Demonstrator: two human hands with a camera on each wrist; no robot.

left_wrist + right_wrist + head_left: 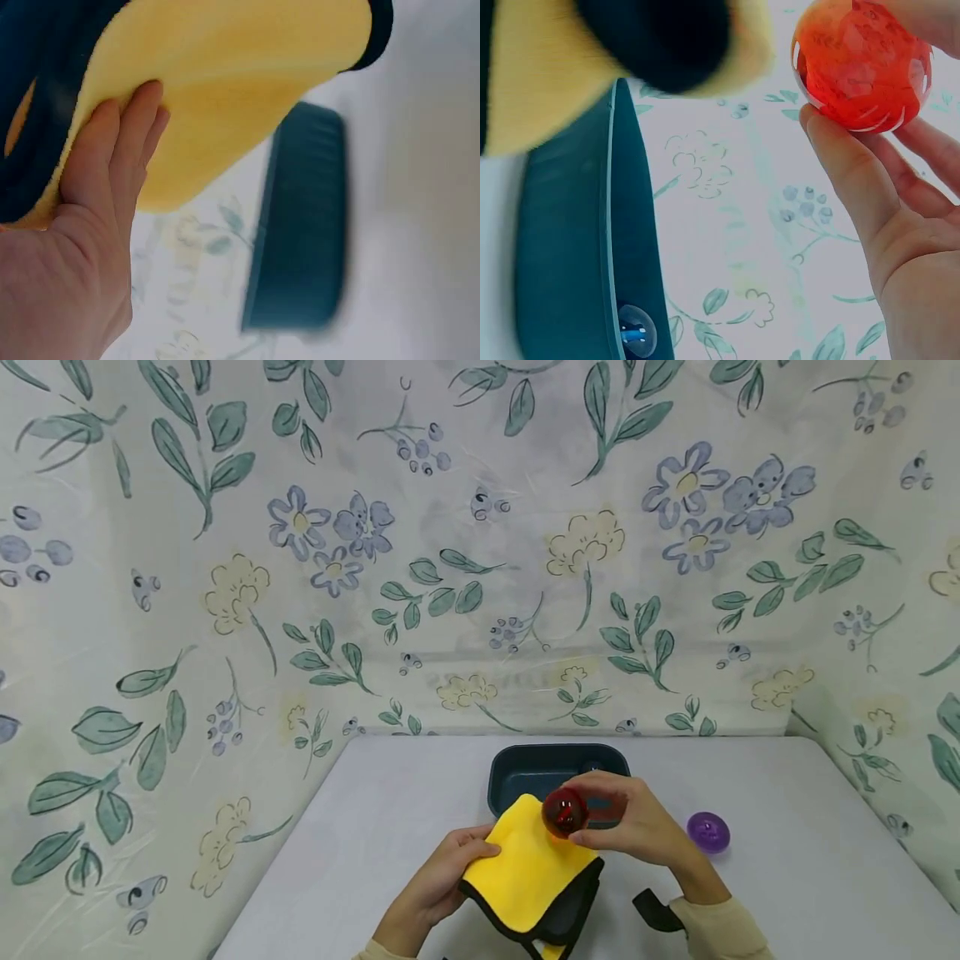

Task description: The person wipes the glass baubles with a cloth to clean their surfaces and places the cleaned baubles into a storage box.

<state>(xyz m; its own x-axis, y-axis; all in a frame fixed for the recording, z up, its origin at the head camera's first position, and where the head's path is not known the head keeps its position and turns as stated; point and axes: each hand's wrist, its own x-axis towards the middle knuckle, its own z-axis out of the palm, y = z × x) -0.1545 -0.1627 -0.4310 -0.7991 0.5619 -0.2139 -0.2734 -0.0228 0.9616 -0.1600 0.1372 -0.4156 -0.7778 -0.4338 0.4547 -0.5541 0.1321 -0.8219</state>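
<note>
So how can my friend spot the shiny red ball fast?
Find the dark teal rectangular tray on the white table. By its near edge in the head view, the right hand holds the shiny red ball beside a yellow cloth with black edging. It's red and held, while the shiny purple round thing rests on the table.

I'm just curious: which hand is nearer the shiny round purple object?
Right: the right hand is just left of the shiny round purple object; the left hand is farther left.
</note>
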